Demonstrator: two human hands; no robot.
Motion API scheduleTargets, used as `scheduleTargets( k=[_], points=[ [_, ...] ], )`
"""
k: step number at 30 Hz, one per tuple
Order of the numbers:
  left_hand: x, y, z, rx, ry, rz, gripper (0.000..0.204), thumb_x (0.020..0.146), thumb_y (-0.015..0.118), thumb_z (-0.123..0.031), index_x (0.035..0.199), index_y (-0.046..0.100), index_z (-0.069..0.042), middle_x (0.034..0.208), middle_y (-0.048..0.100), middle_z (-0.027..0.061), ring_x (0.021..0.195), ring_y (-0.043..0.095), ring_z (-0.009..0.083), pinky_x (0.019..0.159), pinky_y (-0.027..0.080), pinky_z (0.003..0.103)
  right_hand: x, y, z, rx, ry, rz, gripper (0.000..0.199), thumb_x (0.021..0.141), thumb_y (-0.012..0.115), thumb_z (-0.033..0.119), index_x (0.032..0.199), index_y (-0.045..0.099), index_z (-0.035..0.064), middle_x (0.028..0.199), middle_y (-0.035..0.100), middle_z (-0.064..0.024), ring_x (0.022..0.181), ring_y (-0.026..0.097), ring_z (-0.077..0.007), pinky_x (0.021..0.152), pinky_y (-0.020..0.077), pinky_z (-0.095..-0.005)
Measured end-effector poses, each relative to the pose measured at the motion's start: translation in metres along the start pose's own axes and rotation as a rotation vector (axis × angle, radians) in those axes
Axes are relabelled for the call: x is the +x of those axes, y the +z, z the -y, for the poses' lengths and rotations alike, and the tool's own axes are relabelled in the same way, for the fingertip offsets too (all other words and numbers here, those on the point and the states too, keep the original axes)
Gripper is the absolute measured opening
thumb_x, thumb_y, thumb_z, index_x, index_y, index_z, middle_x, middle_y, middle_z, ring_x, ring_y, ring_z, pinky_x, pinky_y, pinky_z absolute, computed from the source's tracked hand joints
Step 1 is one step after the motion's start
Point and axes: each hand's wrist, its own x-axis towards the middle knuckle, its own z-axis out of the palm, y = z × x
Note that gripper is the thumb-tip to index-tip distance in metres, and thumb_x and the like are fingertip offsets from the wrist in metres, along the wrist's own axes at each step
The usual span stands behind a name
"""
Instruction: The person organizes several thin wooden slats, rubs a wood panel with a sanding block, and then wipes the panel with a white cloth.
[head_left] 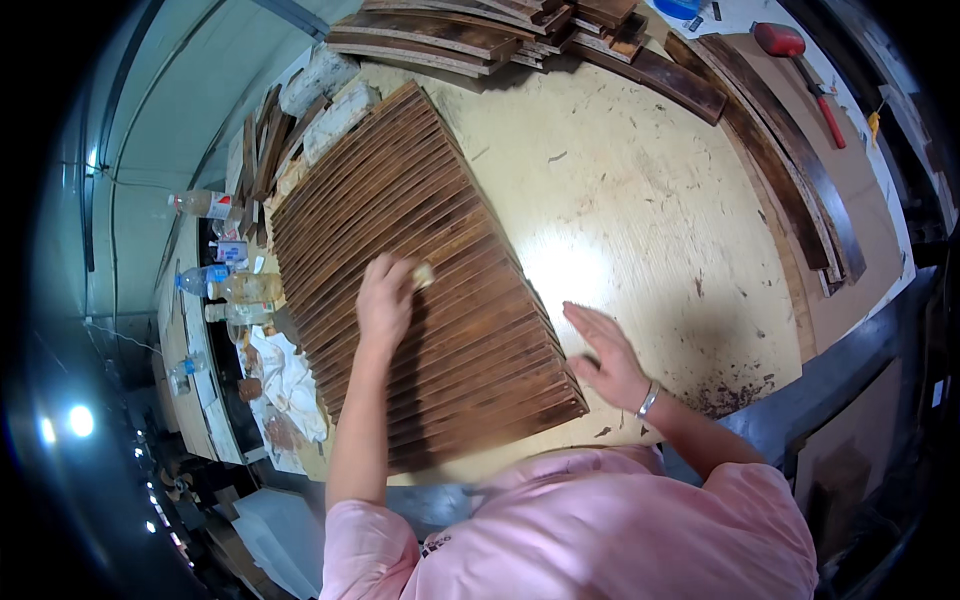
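Observation:
A dark brown slatted wooden panel (440, 330) lies flat on the pale plywood tabletop, its slats running side to side. Over its middle, my left hand (387, 295) is closed on a small pale-yellow pad (423, 275), perhaps sponge or folded cloth, at the slats' surface. Just off the panel's right edge is my right hand (610, 358), fingers stretched out and nothing in it. A metal bracelet (649, 398) circles that wrist. Whether the right thumb touches the panel's edge, I cannot tell.
Stacked brown boards (450, 40) fill the far side. Long curved strips (790, 160) and a red-headed mallet (780, 42) lie at right. Bottles (245, 288), a white cloth (285, 375) and wrapped white bundles (340, 120) line the left. Dark shavings (735, 390) are scattered near the front right.

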Motion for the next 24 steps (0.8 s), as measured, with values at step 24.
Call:
scheduleTargets(
  k=[24],
  points=[
    [0.089, -0.007, -0.017, -0.175, 0.423, 0.006, 0.017, 0.078, 0.062, 0.001, 0.092, 0.069, -0.007, 0.093, 0.064, 0.0071, 0.091, 0.059, 0.0274, 0.080, 0.049, 0.039, 0.159, 0.018, -0.009, -0.863, -0.093, 0.011, 0.049, 0.096, 0.049, 0.023, 0.144, 0.045, 0.0130, 0.150, 0.044, -0.0063, 0.142, 0.034, -0.0228, 0.118, 0.0232, -0.0455]
  ],
)
